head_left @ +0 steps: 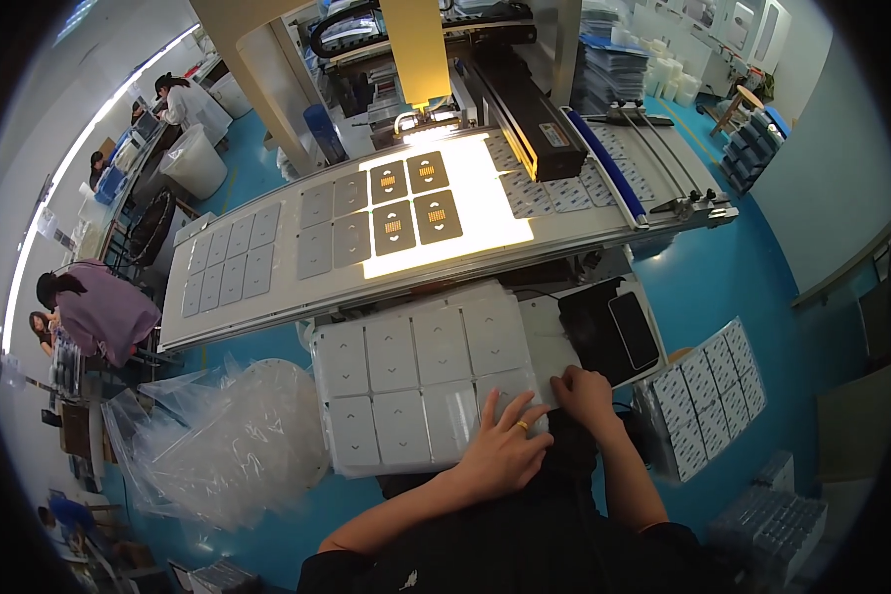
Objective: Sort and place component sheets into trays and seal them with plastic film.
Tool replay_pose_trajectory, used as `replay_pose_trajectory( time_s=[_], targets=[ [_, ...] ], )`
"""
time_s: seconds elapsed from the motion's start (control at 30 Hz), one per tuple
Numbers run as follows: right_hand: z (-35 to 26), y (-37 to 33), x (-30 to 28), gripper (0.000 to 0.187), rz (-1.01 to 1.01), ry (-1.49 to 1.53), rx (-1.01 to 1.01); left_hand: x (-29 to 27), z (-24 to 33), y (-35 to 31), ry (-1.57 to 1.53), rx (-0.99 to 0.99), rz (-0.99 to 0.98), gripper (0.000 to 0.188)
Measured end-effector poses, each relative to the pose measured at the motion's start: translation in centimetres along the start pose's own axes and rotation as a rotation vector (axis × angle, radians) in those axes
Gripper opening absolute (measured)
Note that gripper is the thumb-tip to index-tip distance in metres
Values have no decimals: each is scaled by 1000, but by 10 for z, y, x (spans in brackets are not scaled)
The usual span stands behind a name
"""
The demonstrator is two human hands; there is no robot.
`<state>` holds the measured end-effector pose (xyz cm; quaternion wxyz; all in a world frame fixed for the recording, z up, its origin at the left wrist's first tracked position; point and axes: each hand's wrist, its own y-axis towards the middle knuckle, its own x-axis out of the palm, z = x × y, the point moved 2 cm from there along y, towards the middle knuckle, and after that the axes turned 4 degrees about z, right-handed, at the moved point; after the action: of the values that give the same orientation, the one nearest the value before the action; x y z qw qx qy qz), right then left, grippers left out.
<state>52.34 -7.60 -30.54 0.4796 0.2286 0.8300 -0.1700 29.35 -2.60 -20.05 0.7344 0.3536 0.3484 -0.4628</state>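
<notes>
A stack of clear plastic sheets (396, 406), each bearing rows of grey rectangular panels with small arrow marks, lies in front of me below the machine bed. My left hand (505, 445), with a ring on one finger, rests on its near right corner with the fingers spread. Beside the right edge of the stack, my right hand (584, 398) has its fingers bent and drawn together. Whatever those fingertips may pinch is too small to make out.
Beyond the stack runs a long machine bed (287, 302) with grey panels and brightly lit dark panels (406, 220). A phone (634, 330) lies on a black surface at right. Crumpled clear film (208, 445) fills the left side. Patterned sheets (703, 401) stand at right. Several people work far left.
</notes>
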Motion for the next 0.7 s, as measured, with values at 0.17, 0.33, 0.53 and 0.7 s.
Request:
replay_pose_trajectory(
  time_s=[0.17, 0.33, 0.53, 0.7],
  targets=[
    [-24, -18, -34, 35, -77, 152, 27, 0, -1, -2, -44, 11, 21, 18],
    [-43, -40, -62, 29, -233, 458, 31, -1, -3, -1, -14, 34, -15, 28],
    [-43, -58, -72, 20, -527, 784, 99, -15, -20, 1, -161, -4, 73, 53],
    [-45, -62, -77, 15, -684, 827, 128, -17, -20, 4, -187, 6, 125, 58]
  ],
)
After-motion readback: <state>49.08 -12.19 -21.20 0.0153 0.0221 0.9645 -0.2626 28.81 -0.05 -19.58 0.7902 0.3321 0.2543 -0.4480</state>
